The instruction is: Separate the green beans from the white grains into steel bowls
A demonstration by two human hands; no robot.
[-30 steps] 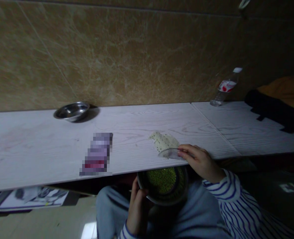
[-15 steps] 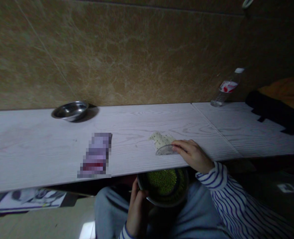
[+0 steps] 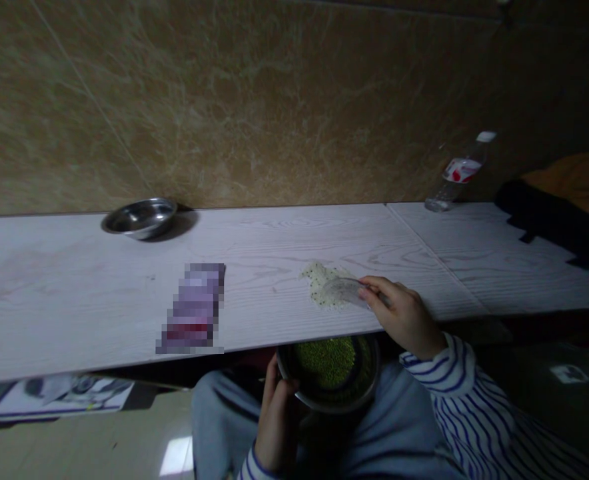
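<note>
My left hand [image 3: 273,417] grips the rim of a metal bowl [image 3: 294,393] of green beans [image 3: 327,361], held on my lap just under the table edge. My right hand [image 3: 399,313] pinches a small clear plastic scraper [image 3: 342,291] that lies against a little pile of pale grains with dark specks [image 3: 320,284] on the white wood-grain table [image 3: 74,300]. The pile sits near the table's front edge, right above the bowl.
An empty steel bowl [image 3: 139,217] stands at the back left by the tiled wall. A blurred-out flat item [image 3: 192,308] lies left of the pile. A water bottle [image 3: 457,173] stands at the back right, beside dark and orange cloth [image 3: 564,207]. Papers [image 3: 54,395] lie on the floor.
My right hand with the scraper pushed forward into the pile, then shifted slightly right, and the pile looks smaller and more gathered. The left hand and bowl stayed still.
</note>
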